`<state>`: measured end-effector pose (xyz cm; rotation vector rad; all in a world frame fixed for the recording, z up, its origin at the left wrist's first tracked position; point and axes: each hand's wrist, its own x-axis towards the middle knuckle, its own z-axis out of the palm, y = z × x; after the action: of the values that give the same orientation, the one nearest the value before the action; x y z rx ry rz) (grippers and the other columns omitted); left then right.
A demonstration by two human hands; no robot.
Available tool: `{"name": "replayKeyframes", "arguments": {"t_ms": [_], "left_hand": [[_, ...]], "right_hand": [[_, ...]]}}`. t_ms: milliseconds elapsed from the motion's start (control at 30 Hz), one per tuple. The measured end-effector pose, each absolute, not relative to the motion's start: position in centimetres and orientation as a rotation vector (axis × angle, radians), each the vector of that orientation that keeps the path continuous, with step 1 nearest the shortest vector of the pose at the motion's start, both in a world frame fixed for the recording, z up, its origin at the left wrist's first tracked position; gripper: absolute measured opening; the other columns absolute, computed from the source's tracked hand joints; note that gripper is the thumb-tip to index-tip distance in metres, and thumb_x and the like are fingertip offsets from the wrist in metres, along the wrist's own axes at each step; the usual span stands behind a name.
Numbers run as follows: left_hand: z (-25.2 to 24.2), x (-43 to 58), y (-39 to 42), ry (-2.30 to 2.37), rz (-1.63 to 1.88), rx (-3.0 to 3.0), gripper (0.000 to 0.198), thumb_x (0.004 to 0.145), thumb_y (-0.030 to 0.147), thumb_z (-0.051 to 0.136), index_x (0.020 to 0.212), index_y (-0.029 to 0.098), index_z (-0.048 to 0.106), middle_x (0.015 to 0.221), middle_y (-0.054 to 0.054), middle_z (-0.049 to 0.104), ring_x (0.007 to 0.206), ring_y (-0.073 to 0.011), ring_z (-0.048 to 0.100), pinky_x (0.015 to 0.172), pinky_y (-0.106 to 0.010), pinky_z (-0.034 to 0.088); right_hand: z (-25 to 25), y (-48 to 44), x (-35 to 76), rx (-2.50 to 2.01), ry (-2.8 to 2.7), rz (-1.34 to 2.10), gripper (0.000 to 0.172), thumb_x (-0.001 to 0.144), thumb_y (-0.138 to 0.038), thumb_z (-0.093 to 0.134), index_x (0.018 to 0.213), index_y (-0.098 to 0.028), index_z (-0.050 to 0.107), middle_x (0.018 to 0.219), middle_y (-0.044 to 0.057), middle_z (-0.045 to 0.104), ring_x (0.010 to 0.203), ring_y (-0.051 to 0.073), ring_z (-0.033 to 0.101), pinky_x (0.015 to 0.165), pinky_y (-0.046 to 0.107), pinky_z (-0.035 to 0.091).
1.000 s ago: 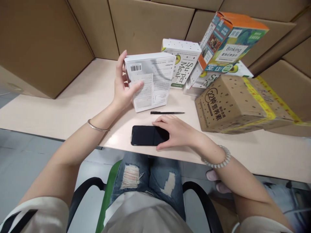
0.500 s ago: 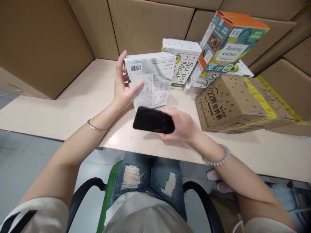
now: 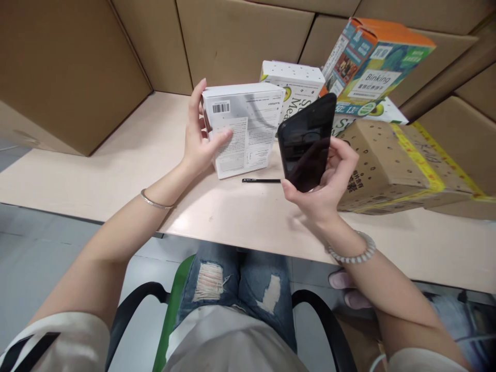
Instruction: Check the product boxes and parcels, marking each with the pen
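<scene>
A white box [image 3: 248, 132] with a barcode and small print stands upright on the pale table, slightly tilted. My left hand [image 3: 199, 137] grips its left side, thumb on the printed face and fingers behind. My right hand [image 3: 329, 186] holds a black phone [image 3: 308, 144] upright, its dark screen facing me, to the right of the white box. On the table between them lies a thin black pen [image 3: 261, 181], its right end hidden behind my right hand and the phone.
Behind stand a Su-per Meal box [image 3: 292, 77] and an orange-topped Binking box [image 3: 377, 67]. A brown carton with yellow tape [image 3: 391, 165] sits on the right of the table [image 3: 209, 222]. A large carton [image 3: 73, 72] is at the left, with more cartons along the back.
My right hand has moved up and to the right, turning the phone from flat to upright. The black pen has come into view. My left hand keeps its grip on the white box.
</scene>
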<state>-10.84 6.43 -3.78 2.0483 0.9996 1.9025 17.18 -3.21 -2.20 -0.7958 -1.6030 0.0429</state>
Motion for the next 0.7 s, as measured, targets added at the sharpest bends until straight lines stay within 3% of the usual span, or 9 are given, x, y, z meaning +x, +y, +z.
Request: {"name": "replayKeyframes", "arguments": {"t_ms": [200, 433, 567, 700], "left_hand": [[-4.1, -10.8, 6.8, 1.001, 1.940, 2.049, 0.106, 0.075, 0.086, 0.076, 0.163, 0.043, 0.035, 0.126, -0.010, 0.070, 0.124, -0.0345, 0.070, 0.091, -0.038, 0.059], [-4.0, -10.8, 6.6, 1.000, 1.900, 2.024, 0.106, 0.075, 0.085, 0.077, 0.163, 0.045, 0.035, 0.134, -0.010, 0.069, 0.126, -0.0344, 0.070, 0.091, -0.037, 0.060], [-3.5, -10.7, 6.0, 0.981, 1.862, 1.914, 0.112, 0.069, 0.084, 0.083, 0.162, 0.043, 0.037, 0.135, -0.010, 0.069, 0.131, -0.0363, 0.068, 0.094, -0.037, 0.061], [-2.7, -10.5, 5.1, 0.990, 1.808, 1.884, 0.108, 0.070, 0.082, 0.085, 0.161, 0.042, 0.041, 0.135, -0.009, 0.069, 0.138, -0.0363, 0.065, 0.101, -0.039, 0.060]], "right_hand": [[-2.6, -3.4, 17.0, -0.730, -1.609, 0.058, 0.077, 0.083, -0.064, 0.082, 0.143, -0.029, 0.049, 0.137, 0.018, 0.056, 0.128, 0.037, 0.062, 0.110, 0.055, 0.055], [-2.5, -4.2, 17.3, -0.965, -1.708, 0.069, 0.090, 0.081, -0.058, 0.088, 0.150, -0.034, 0.036, 0.145, 0.019, 0.055, 0.138, 0.040, 0.057, 0.116, 0.058, 0.052], [-2.9, -3.5, 17.4, -0.832, -1.707, 0.031, 0.087, 0.079, -0.061, 0.086, 0.147, -0.029, 0.042, 0.140, 0.018, 0.058, 0.131, 0.036, 0.061, 0.113, 0.054, 0.055], [-3.5, -2.5, 17.5, -0.704, -1.748, 0.011, 0.097, 0.071, -0.067, 0.086, 0.147, -0.024, 0.044, 0.135, 0.015, 0.061, 0.121, 0.034, 0.066, 0.103, 0.056, 0.061]]}}
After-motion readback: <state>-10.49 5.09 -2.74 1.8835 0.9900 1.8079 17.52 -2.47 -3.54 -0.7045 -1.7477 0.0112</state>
